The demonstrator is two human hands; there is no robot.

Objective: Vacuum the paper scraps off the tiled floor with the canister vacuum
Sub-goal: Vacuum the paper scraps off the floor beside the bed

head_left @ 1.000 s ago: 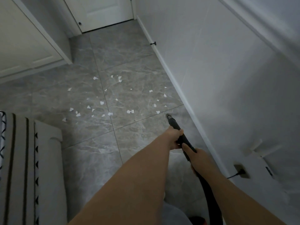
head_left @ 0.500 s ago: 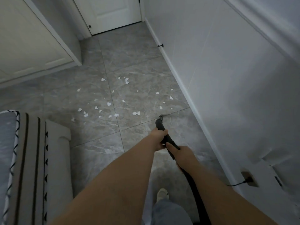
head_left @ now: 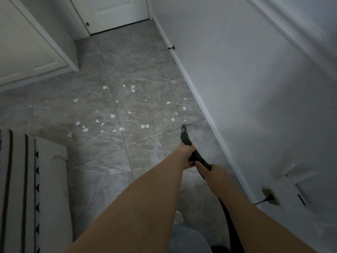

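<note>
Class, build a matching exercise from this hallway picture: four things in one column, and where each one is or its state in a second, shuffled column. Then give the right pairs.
Things:
1. paper scraps
2. hose nozzle
3. power plug
4. door stopper

Places or states:
A. in the wall socket, low on the right
B. scattered over the grey tiles
C. sticking out of the baseboard, further up the hallway
D. pointed at the floor, near a tile joint

Pairs: 1-B, 2-D, 3-A, 4-C
</note>
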